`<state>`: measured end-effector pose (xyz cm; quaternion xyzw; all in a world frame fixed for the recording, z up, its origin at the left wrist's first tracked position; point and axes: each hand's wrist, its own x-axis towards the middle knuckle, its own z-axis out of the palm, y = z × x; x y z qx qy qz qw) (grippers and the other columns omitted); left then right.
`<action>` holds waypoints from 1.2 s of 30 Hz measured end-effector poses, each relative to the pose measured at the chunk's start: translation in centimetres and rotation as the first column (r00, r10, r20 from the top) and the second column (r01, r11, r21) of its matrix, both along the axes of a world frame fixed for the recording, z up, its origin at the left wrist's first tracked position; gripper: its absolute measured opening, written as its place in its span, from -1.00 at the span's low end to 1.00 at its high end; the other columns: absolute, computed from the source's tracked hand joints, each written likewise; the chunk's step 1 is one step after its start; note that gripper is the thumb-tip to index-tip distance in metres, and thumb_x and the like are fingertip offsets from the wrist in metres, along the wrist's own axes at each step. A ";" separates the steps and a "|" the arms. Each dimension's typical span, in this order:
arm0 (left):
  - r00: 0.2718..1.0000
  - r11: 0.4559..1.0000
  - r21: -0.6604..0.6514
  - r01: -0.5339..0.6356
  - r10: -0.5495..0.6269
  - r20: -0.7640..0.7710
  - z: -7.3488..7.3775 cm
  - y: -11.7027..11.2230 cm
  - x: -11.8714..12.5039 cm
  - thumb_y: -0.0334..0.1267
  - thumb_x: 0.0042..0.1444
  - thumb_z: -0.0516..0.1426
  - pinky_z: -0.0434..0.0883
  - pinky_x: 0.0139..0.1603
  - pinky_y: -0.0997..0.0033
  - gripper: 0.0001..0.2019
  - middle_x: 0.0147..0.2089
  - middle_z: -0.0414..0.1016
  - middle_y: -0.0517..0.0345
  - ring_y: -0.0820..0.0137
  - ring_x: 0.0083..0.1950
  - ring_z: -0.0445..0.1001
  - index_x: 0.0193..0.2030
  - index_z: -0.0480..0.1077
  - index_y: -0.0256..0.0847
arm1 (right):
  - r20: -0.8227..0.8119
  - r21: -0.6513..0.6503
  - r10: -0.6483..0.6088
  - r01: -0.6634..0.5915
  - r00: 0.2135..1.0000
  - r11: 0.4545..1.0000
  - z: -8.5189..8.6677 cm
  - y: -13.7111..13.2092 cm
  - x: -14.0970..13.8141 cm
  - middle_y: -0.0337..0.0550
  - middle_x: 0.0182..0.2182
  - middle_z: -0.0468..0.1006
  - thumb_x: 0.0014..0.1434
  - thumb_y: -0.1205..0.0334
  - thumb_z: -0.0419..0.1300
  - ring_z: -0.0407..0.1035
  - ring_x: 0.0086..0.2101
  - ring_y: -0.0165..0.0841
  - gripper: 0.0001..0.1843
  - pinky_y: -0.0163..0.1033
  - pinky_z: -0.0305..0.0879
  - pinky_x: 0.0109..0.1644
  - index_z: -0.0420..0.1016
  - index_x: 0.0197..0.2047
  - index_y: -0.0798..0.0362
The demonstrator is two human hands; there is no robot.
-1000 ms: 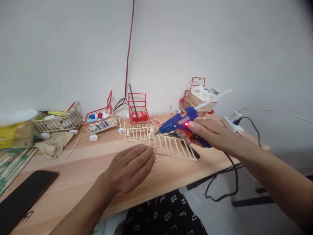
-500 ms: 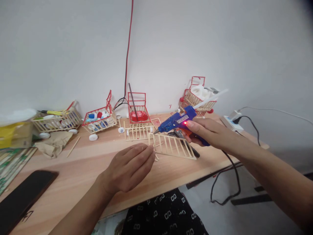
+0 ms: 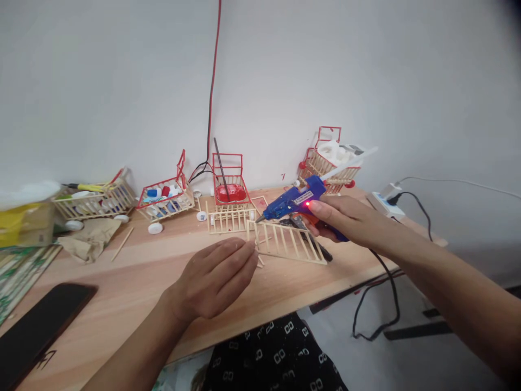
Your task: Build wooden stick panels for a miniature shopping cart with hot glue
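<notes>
My right hand [image 3: 342, 220] is wrapped round a blue glue gun [image 3: 295, 200], its red light lit and a white glue stick poking out of the back. The nozzle points left and down, at the upper left corner of a wooden stick frame [image 3: 291, 244]. My left hand [image 3: 222, 277] is closed, its fingertips pinched at the frame's left end; the back of the hand hides the exact grip. Behind the frame lies a second slatted panel [image 3: 230, 221]. A dark-handled tool [image 3: 325, 252], partly covered, rests behind the frame.
Small stick carts stand along the wall: one with a red tray [image 3: 231, 193], one holding bottle caps [image 3: 165, 198], others at far left [image 3: 95, 203] and right [image 3: 329, 163]. A phone [image 3: 44, 331] lies at front left. A power strip [image 3: 386, 205] sits right; the gun's cord hangs off the edge.
Almost nothing differs. The glue gun and my right hand have shifted very slightly, and the hanging cord has swung a little.
</notes>
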<state>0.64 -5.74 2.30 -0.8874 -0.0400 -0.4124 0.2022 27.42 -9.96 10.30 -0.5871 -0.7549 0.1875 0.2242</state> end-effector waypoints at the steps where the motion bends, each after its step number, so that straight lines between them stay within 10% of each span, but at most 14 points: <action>1: 1.000 1.000 -0.005 0.000 0.000 -0.001 0.0 0.0 0.0 -0.50 0.22 0.02 0.54 -0.05 0.23 -0.81 -0.08 0.55 -0.16 0.22 0.02 0.49 -0.11 0.43 -0.45 | -0.002 -0.001 -0.001 0.001 1.000 1.000 0.0 0.0 0.0 -0.25 -0.61 0.36 0.31 -0.17 -0.15 0.22 -0.58 -0.46 -0.43 -0.32 0.07 -0.48 0.32 -0.50 0.06; 36: 0.997 0.998 0.057 0.015 -0.020 0.077 -1.0 1.0 -0.2 -0.49 0.23 0.00 0.50 0.03 0.28 -0.77 -0.05 0.54 -0.14 0.27 0.06 0.46 -0.06 0.43 -0.44 | 0.042 0.019 0.005 -0.006 0.999 1.000 0.0 -0.4 1.2 -0.25 -0.63 0.36 0.33 -0.16 -0.20 0.22 -0.61 -0.49 -0.41 -0.34 0.08 -0.53 0.32 -0.49 0.06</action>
